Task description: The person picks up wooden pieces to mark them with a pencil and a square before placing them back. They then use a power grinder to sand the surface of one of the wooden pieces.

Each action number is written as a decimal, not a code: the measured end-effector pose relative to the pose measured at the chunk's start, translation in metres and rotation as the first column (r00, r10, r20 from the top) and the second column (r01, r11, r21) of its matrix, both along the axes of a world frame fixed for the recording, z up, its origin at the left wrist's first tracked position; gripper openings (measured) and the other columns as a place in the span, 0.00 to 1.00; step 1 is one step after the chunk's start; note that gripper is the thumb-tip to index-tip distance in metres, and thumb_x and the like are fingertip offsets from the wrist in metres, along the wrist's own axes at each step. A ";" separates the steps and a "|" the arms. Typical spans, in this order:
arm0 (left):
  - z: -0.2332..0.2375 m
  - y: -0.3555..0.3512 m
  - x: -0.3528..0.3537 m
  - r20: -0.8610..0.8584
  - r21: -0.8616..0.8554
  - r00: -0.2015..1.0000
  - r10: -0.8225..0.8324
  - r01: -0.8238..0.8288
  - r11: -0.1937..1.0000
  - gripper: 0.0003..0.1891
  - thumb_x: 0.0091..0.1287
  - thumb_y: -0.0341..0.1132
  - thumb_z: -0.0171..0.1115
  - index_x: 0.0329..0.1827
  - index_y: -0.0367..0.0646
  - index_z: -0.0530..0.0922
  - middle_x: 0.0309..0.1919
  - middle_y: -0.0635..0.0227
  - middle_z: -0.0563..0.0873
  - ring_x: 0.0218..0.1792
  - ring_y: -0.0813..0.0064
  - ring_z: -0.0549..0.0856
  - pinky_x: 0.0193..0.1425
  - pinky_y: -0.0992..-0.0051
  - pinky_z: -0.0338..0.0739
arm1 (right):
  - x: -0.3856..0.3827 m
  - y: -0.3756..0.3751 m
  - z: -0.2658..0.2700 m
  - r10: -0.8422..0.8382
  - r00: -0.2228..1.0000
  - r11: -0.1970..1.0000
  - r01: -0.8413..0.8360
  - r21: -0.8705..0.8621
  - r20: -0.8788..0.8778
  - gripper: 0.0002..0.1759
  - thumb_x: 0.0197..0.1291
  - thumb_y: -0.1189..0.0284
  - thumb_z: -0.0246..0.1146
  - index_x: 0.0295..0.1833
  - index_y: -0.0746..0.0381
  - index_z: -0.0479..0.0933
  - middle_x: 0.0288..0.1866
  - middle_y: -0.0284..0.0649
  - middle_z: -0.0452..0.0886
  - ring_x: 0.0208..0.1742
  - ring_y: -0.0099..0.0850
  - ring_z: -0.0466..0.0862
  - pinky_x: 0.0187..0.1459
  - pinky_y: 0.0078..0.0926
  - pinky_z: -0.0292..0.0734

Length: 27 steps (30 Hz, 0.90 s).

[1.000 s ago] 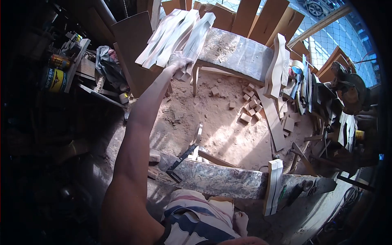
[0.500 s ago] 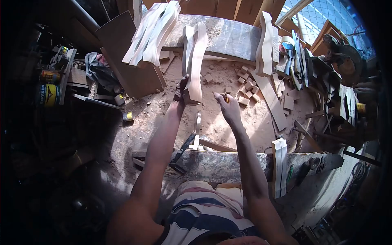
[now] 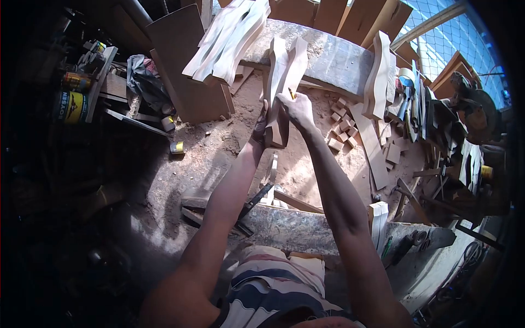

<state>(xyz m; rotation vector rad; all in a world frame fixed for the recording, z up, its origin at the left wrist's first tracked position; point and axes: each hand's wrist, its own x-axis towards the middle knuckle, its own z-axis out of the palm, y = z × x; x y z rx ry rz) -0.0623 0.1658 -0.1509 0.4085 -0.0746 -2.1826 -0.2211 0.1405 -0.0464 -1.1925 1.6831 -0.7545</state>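
My left hand [image 3: 261, 124] is closed around the lower end of a curved wooden leg [image 3: 277, 68], which slants away from me toward the bench. A second, similarly curved wooden piece [image 3: 296, 63] shows just to its right; whether my left hand also grips it is hidden. My right hand [image 3: 299, 111] is closed on a yellow pencil [image 3: 292, 94], whose upper part sticks out above the fingers. The thumb side of that hand is against or very near the wood. The pencil's tip is hidden.
More curved pieces [image 3: 227, 41] lie at the left of the worn bench [image 3: 333, 54], and another [image 3: 376, 76] stands at its right. Small wooden blocks [image 3: 343, 127] and a long board [image 3: 369, 145] lie on the dusty ground. Nearer me is a plank [image 3: 295, 224].
My right hand with the pencil has moved up to the wooden leg. The leg in my left hand has turned, showing another face. The whole view has shifted slightly.
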 end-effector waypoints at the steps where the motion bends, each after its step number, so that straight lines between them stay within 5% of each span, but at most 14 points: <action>1: -0.010 -0.006 0.002 0.077 -0.004 0.997 0.026 -0.026 1.000 0.29 0.85 0.59 0.60 0.74 0.46 0.82 0.62 0.66 0.92 0.57 0.68 0.92 0.66 0.65 0.87 | 0.006 0.002 0.004 0.001 0.998 1.000 0.000 0.021 -0.061 0.34 0.64 0.44 0.73 0.51 0.69 0.89 0.46 0.58 0.93 0.52 0.52 0.94 0.56 0.47 0.87; 5: -0.005 0.004 0.008 -0.032 0.074 0.998 -0.044 0.047 0.996 0.32 0.87 0.58 0.56 0.77 0.39 0.80 0.66 0.60 0.91 0.63 0.64 0.91 0.70 0.63 0.86 | 0.028 0.003 0.013 0.002 0.957 1.000 -0.008 -0.018 -0.291 0.37 0.64 0.40 0.72 0.54 0.68 0.84 0.51 0.61 0.92 0.55 0.57 0.92 0.58 0.51 0.87; 7: 0.005 0.014 0.006 0.384 -0.211 0.904 0.188 -0.112 0.971 0.34 0.86 0.59 0.57 0.80 0.40 0.77 0.66 0.60 0.90 0.62 0.64 0.92 0.70 0.61 0.86 | 0.037 0.000 0.009 0.015 0.939 0.998 -0.034 -0.050 -0.343 0.38 0.65 0.40 0.72 0.53 0.69 0.82 0.50 0.62 0.92 0.55 0.58 0.92 0.58 0.52 0.87; 9: 0.006 0.011 0.008 0.400 -0.198 0.895 0.195 -0.124 0.972 0.34 0.86 0.59 0.57 0.82 0.41 0.75 0.66 0.60 0.90 0.61 0.64 0.92 0.70 0.61 0.87 | 0.046 0.006 0.020 0.030 0.924 0.997 -0.055 -0.056 -0.381 0.38 0.66 0.40 0.71 0.53 0.70 0.80 0.49 0.62 0.92 0.54 0.58 0.92 0.58 0.54 0.86; 11: 0.005 0.002 0.016 0.051 0.097 0.999 0.003 -0.008 0.995 0.34 0.86 0.59 0.57 0.83 0.42 0.73 0.67 0.61 0.89 0.61 0.65 0.92 0.71 0.62 0.86 | 0.056 0.001 0.028 0.034 0.910 0.999 -0.022 0.032 -0.412 0.40 0.66 0.42 0.70 0.59 0.71 0.75 0.49 0.64 0.91 0.55 0.60 0.92 0.59 0.54 0.86; 14: 0.002 0.002 0.025 -0.096 0.077 0.995 -0.007 0.015 0.997 0.34 0.85 0.56 0.59 0.86 0.46 0.70 0.75 0.58 0.83 0.72 0.63 0.85 0.80 0.59 0.78 | 0.055 -0.012 0.021 0.046 0.915 0.992 0.005 0.126 -0.400 0.42 0.65 0.42 0.70 0.61 0.72 0.72 0.50 0.63 0.91 0.55 0.58 0.93 0.59 0.53 0.86; 16: -0.016 0.005 0.044 -0.101 -0.044 0.981 -0.163 0.159 0.986 0.31 0.85 0.51 0.61 0.83 0.40 0.72 0.74 0.59 0.84 0.72 0.63 0.85 0.81 0.63 0.77 | 0.050 -0.013 0.028 0.054 0.924 0.987 0.007 0.158 -0.379 0.44 0.63 0.42 0.71 0.61 0.74 0.72 0.50 0.63 0.91 0.55 0.57 0.93 0.59 0.52 0.87; 18: -0.029 -0.007 0.050 0.053 -0.039 0.985 -0.162 0.164 0.986 0.29 0.85 0.49 0.61 0.81 0.40 0.75 0.70 0.60 0.86 0.69 0.65 0.87 0.80 0.64 0.79 | 0.043 -0.014 0.022 0.018 0.943 0.991 0.028 0.132 -0.333 0.43 0.60 0.44 0.75 0.60 0.73 0.74 0.49 0.62 0.92 0.54 0.55 0.94 0.57 0.48 0.87; 21: -0.039 -0.034 0.044 0.274 -0.038 0.945 -0.180 0.197 0.980 0.26 0.86 0.47 0.61 0.77 0.39 0.79 0.65 0.61 0.90 0.65 0.67 0.90 0.77 0.66 0.81 | 0.023 -0.021 -0.035 -0.043 0.997 0.999 0.045 -0.024 0.065 0.36 0.61 0.50 0.79 0.57 0.71 0.79 0.48 0.55 0.93 0.50 0.44 0.94 0.52 0.40 0.87; 22: -0.014 -0.030 0.039 0.344 -0.029 0.920 -0.189 0.212 0.977 0.25 0.86 0.46 0.61 0.75 0.38 0.80 0.64 0.62 0.91 0.63 0.67 0.91 0.77 0.66 0.82 | 0.019 -0.019 -0.025 -0.027 0.947 0.997 0.047 -0.055 0.319 0.26 0.63 0.59 0.79 0.53 0.69 0.82 0.44 0.45 0.92 0.44 0.30 0.91 0.48 0.31 0.85; 24: 0.033 -0.036 0.045 0.471 -0.033 0.855 -0.217 0.263 0.964 0.21 0.80 0.37 0.70 0.71 0.36 0.83 0.60 0.64 0.93 0.57 0.74 0.93 0.68 0.71 0.88 | 0.018 -0.021 -0.010 -0.028 0.873 0.992 0.083 -0.092 0.487 0.21 0.68 0.62 0.76 0.54 0.69 0.83 0.41 0.38 0.90 0.41 0.24 0.88 0.46 0.27 0.83; 26: 0.057 -0.053 0.049 0.642 -0.160 0.761 -0.090 0.248 0.956 0.22 0.76 0.33 0.74 0.70 0.35 0.84 0.59 0.62 0.93 0.56 0.75 0.93 0.65 0.71 0.90 | 0.009 -0.032 -0.025 0.101 0.834 0.985 -0.008 -0.172 0.542 0.32 0.71 0.50 0.75 0.61 0.70 0.83 0.50 0.43 0.91 0.51 0.30 0.89 0.56 0.30 0.82; 27: 0.084 -0.065 0.049 0.753 -0.148 0.652 -0.083 0.291 0.945 0.22 0.74 0.33 0.76 0.69 0.35 0.84 0.57 0.62 0.93 0.56 0.75 0.93 0.63 0.72 0.90 | 0.008 -0.034 -0.018 0.051 0.938 0.992 -0.007 -0.129 0.342 0.36 0.71 0.45 0.73 0.61 0.71 0.83 0.54 0.48 0.90 0.55 0.36 0.89 0.59 0.34 0.81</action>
